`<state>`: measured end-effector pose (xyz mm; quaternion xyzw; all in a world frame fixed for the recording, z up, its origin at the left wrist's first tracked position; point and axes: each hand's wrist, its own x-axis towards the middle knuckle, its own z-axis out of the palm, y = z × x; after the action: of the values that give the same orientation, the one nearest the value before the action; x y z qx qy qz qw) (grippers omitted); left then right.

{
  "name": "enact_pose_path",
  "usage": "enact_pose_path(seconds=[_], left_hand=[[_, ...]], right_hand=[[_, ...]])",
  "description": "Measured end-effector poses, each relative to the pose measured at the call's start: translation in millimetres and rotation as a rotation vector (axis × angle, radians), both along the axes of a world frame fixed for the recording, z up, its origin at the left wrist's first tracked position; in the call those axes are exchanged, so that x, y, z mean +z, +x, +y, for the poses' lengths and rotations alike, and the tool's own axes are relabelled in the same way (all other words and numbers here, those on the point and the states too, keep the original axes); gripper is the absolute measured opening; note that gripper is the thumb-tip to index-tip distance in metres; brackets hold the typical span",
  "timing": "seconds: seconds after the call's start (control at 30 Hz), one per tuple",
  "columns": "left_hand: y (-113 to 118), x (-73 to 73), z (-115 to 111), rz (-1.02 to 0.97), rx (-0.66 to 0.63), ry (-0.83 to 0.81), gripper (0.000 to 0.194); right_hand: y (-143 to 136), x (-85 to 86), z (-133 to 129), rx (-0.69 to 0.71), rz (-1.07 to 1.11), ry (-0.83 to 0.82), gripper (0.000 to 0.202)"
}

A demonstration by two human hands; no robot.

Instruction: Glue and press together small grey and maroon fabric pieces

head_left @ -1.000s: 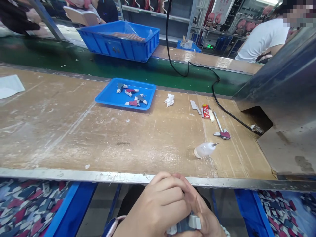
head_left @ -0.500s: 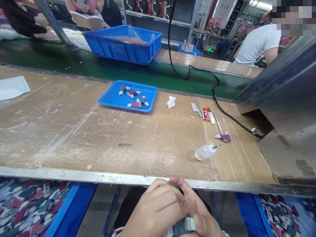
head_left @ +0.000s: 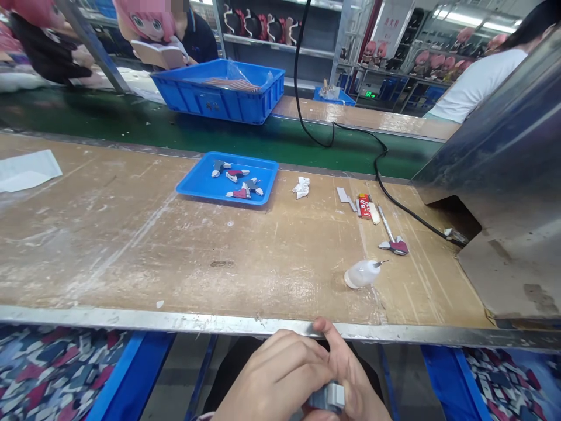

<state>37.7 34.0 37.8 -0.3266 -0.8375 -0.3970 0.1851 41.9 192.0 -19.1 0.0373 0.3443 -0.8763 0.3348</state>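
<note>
left hand (head_left: 274, 380): below the bench edge at bottom of frame, fingers curled over a small grey-and-white part (head_left: 328, 397), clenched on it from the left.
right hand (head_left: 350, 377): pressed against the same part from the right, thumb up near the metal edge strip (head_left: 175, 320); both hands grasp it together.
part location: in the lap zone under the workbench (head_left: 131, 245), not on the bench surface.
blue tray (head_left: 193, 186): on the bench, well apart from the hands, several small red/grey/white pieces inside.
glue bottle (head_left: 360, 273): squeeze type with needle tip, lying on its side, nearest bench item to the hands.
tools: red-and-white pen-like stick (head_left: 367, 206), thin rod with a red/white piece (head_left: 394, 245) at its end, crumpled white scrap (head_left: 301, 187), all right of the tray.
black cable (head_left: 377, 169): runs across the green conveyor (head_left: 131, 126) into the metal housing (head_left: 504, 175) at right.
risk 1: part held off-bench with no support; a slip would likely drop it into the blue bins (head_left: 127, 374) or to the floor.
risk 2: bottle on its side could leak or roll toward the edge if nudged.
risk 3: small part, two-hand squeeze; over-force might snap or misalign it.
hidden: most of the part is covered by fingers, so its shape and any joint are unreadable; wrists cut off by the frame bottom.
unclear: what the tray pieces are exactly; too small.
others: a person in a white shirt (head_left: 477, 82) at far right, partly cut off.
</note>
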Motion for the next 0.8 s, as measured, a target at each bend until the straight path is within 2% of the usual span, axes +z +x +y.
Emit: enact_pose_path(seconds=[0.17,0.3,0.43,0.47,0.57,0.63,0.7,0.8], left_hand=[[-3.7,-10.6,1.0,0.024,-0.013,0.018,0.034],[-3.1,-22.2,-0.4,0.042,-0.046,0.079,0.028],[-2.9,-30.9,2.8,0.076,-0.044,0.141,0.034],[-3.1,-32.7,4.0,0.080,-0.040,0.146,0.035],[-3.8,-36.9,6.4,0.059,-0.038,0.194,0.036],[-4.9,-37.0,6.1,0.054,-0.056,0.210,0.032],[-7.0,-33.5,4.2,0.048,-0.057,0.145,0.031],[-11.7,-23.4,0.3,0.036,-0.027,0.001,0.036]], right_hand=[[-8.7,-16.6,10.9,0.138,0.103,0.029,0.087],[-10.3,-13.9,14.0,0.124,0.148,0.083,0.081],[-7.0,-10.8,10.4,0.059,0.099,0.117,0.051],[-6.9,-12.0,8.8,0.033,0.085,0.107,0.049],[-9.3,-18.7,4.4,0.010,0.101,0.037,0.062],[-11.4,-21.8,3.1,0.028,0.090,-0.002,0.059],[-11.6,-20.6,3.7,0.026,0.017,-0.011,0.049],[-9.6,-11.4,6.8,0.000,-0.070,-0.001,0.056]])
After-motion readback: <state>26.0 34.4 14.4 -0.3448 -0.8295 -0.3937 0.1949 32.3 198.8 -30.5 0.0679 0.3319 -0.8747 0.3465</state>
